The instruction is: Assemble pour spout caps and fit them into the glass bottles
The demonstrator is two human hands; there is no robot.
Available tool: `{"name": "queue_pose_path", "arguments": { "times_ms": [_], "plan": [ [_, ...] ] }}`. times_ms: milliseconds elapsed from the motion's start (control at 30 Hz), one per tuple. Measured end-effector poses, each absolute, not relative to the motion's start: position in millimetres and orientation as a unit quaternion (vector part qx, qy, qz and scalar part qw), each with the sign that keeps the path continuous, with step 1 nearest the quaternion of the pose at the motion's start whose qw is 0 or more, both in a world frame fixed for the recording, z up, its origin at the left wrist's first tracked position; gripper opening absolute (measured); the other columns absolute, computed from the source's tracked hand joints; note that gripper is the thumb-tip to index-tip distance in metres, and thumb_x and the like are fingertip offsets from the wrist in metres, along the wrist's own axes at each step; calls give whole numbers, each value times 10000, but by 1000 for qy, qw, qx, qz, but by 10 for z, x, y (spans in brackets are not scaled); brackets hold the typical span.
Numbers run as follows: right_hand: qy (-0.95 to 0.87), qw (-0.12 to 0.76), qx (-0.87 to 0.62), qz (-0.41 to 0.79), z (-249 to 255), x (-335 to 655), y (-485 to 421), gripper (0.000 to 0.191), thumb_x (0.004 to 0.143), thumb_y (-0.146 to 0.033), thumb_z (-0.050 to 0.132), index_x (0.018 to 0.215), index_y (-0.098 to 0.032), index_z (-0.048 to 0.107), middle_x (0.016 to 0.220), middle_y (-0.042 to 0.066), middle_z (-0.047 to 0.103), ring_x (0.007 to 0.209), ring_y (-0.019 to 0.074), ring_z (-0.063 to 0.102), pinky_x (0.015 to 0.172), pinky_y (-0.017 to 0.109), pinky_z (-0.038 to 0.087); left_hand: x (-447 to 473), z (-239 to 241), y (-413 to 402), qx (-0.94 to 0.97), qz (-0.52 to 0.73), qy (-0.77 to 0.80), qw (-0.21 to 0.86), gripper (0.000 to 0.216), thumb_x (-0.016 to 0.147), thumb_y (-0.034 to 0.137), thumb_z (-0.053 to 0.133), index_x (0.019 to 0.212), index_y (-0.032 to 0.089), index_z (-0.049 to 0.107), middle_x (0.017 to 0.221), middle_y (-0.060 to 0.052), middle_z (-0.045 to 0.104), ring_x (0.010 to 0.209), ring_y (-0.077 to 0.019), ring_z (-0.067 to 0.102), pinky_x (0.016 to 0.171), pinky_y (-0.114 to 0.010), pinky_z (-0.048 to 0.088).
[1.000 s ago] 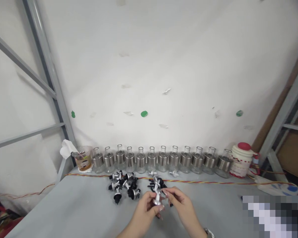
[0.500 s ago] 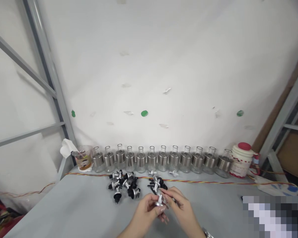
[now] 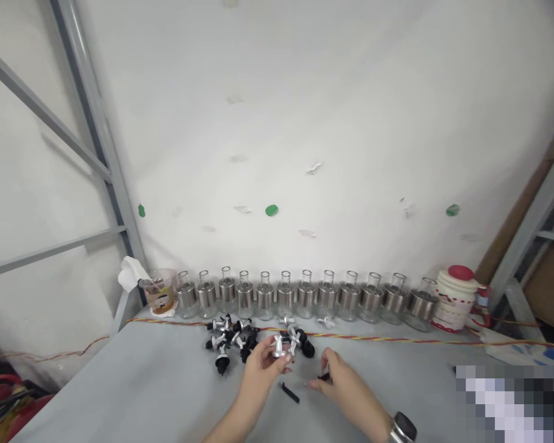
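My left hand grips a silver bottle pourer top by its round base, its spout pointing up. To the right, just above the grey table, my right hand pinches a small dark piece, mostly covered by the fingers. A short black tube lies on the table between my two wrists. Behind my left fingers sit more silver and black pourer parts. Left of that hand is a heap of pourers with black stoppers.
Glass bottles with metal sleeves line the wall. Two loose silver parts lie before them, near a twisted red-yellow wire. A cup stands at the left end, a white jar with a red lid at the right.
My hands have come apart: the left moved left and up with the pourer top, the right moved right and now pinches a small dark piece. A black tube now shows on the table.
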State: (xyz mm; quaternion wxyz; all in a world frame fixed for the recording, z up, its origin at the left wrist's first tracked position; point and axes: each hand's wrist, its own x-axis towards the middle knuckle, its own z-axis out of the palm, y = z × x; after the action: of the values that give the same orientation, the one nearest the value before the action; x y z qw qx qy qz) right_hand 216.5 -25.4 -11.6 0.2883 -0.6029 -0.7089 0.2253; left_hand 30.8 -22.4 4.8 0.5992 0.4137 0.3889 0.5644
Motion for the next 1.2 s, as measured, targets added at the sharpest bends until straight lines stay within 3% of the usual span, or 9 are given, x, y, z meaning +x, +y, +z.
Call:
{"name": "queue_pose_path", "arguments": {
  "times_ms": [167, 233, 333, 500, 667, 800, 933, 1067, 1200],
  "plan": [
    [-734, 269, -588, 209, -196, 2106, -249, 18, 731, -205, 463, 747, -204, 471, 790, 48, 572, 722, 194, 550, 660, 279, 383, 310, -62, -199, 433, 541, 417, 588, 421, 442, 384, 785, 701, 146, 554, 704, -12, 597, 645, -162, 585, 547, -285, 504],
    [-740, 268, -582, 205, -204, 2095, -240, 63, 745, -179, 424, 733, -200, 481, 788, 55, 573, 719, 192, 554, 661, 277, 388, 328, -87, -216, 442, 550, 420, 572, 407, 466, 378, 770, 673, 163, 493, 727, 0, 569, 634, -157, 579, 463, -253, 487],
    [-747, 271, -578, 187, -200, 2092, -244, 65, 764, -192, 427, 747, -204, 488, 779, 51, 586, 705, 189, 565, 640, 267, 391, 350, -120, -236, 463, 532, 419, 571, 401, 516, 396, 728, 688, 181, 436, 728, 10, 542, 605, -156, 590, 370, -201, 431],
    [-743, 222, -625, 91, -211, 2013, -253, 159, 793, -341, 488, 833, -188, 502, 765, 85, 619, 683, 236, 595, 582, 286, 390, 381, -213, -218, 464, 505, 475, 552, 393, 591, 475, 635, 749, 207, 395, 539, 82, 447, 437, -102, 511, 318, -166, 357],
    [-751, 220, -617, 77, -284, 1971, -194, 102, 806, -163, 442, 801, -180, 542, 786, 110, 628, 703, 233, 605, 610, 292, 387, 406, -170, -291, 480, 487, 493, 538, 359, 685, 520, 541, 792, 210, 396, 536, 83, 410, 420, -94, 461, 321, -168, 321],
    [-704, 321, -600, 205, -236, 2068, -128, 156, 810, -271, 444, 668, -207, 460, 572, 4, 564, 539, 158, 552, 513, 244, 362, 370, -82, -409, 599, 469, 481, 435, 265, 805, 442, 429, 876, 189, 460, 669, 18, 491, 594, -135, 509, 539, -248, 415],
    [-548, 454, -473, 519, -59, 2121, -123, 384, 736, -529, 491, 565, -226, 329, 397, -104, 327, 330, 68, 291, 395, 216, 227, 339, -87, -458, 680, 425, 482, 355, 183, 808, 332, 453, 892, 178, 506, 887, -61, 512, 830, -197, 500, 770, -327, 387],
    [-415, 487, -351, 684, 43, 2019, -239, 439, 650, -566, 602, 558, -198, 380, 422, -117, 286, 360, 33, 183, 405, 199, 165, 376, -118, -480, 705, 387, 467, 368, 291, 766, 350, 523, 991, 169, 492, 966, -88, 460, 859, -218, 485, 784, -354, 394],
    [-334, 478, -345, 735, -21, 1887, -345, 401, 586, -496, 703, 593, -177, 461, 446, -106, 317, 394, 37, 250, 437, 187, 222, 438, -129, -533, 729, 388, 420, 376, 362, 830, 377, 408, 1113, 157, 461, 1023, -116, 442, 929, -228, 475, 869, -382, 361]
  ]
}}
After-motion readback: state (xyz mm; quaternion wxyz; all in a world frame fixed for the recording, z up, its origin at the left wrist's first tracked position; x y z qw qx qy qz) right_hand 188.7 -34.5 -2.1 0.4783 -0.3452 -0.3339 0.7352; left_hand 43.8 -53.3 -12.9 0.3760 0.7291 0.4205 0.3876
